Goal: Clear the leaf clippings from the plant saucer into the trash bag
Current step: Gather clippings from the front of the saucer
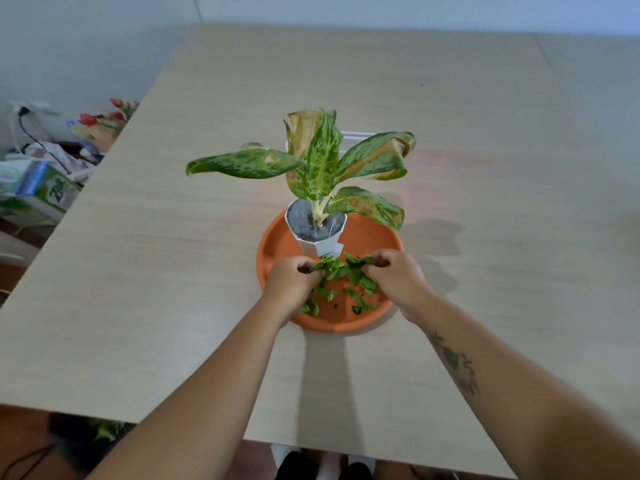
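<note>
An orange plant saucer (pixel 367 237) sits on the table's middle with a white pot (pixel 320 242) holding a spotted green plant (pixel 320 157). Green leaf clippings (pixel 346 287) lie scattered in the saucer's near half. My left hand (pixel 289 282) is closed on a bunch of clippings at the left of the pile. My right hand (pixel 393 277) pinches more clippings at the right. Both hands rest low inside the saucer, just in front of the pot. No trash bag can be clearly made out.
The light wooden table (pixel 156 271) spreads wide around the saucer. Off its left edge on the floor are a green-and-white box (pixel 45 188), bags, cables and red flowers (pixel 104 119). A dark shape with green leaves (pixel 100 429) shows below the near edge.
</note>
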`<state>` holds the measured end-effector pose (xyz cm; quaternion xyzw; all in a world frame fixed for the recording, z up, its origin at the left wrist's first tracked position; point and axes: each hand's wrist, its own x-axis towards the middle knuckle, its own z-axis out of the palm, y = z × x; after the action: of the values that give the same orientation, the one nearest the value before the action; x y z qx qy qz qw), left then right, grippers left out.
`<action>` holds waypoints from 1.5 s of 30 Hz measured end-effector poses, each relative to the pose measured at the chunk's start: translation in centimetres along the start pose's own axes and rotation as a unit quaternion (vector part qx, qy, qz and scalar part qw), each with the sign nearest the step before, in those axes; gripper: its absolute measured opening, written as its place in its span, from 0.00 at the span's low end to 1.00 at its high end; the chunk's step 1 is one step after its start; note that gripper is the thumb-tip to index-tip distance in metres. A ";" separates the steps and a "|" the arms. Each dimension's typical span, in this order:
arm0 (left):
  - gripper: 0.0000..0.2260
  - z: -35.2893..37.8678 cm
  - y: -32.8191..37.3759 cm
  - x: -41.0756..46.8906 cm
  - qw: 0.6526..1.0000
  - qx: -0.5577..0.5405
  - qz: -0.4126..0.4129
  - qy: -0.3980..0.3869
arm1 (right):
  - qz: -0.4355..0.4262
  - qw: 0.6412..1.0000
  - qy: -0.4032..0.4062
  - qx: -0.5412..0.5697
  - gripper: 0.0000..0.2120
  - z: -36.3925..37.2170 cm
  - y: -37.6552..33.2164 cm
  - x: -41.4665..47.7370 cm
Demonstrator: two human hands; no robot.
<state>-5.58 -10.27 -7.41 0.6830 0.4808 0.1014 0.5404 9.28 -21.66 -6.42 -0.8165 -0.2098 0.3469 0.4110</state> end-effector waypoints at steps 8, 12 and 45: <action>0.06 1.0 -0.3 -1.1 0.974 -0.188 -0.121 0.030 | 0.130 0.942 -0.082 0.298 0.05 -0.3 0.3 -0.2; 0.05 1.4 0.0 -1.8 0.954 -0.260 -0.142 0.050 | 0.142 0.915 -0.099 0.365 0.05 -0.6 -0.1 -0.4; 0.04 -8.3 -4.3 -7.0 0.833 -0.537 -0.117 0.070 | 0.156 0.822 -0.176 0.518 0.07 12.0 -4.4 -5.0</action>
<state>-17.05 -10.52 -5.05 0.2154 0.4636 0.3266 0.7950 -3.14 -15.99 -5.96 -0.4303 0.0623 0.6021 0.6696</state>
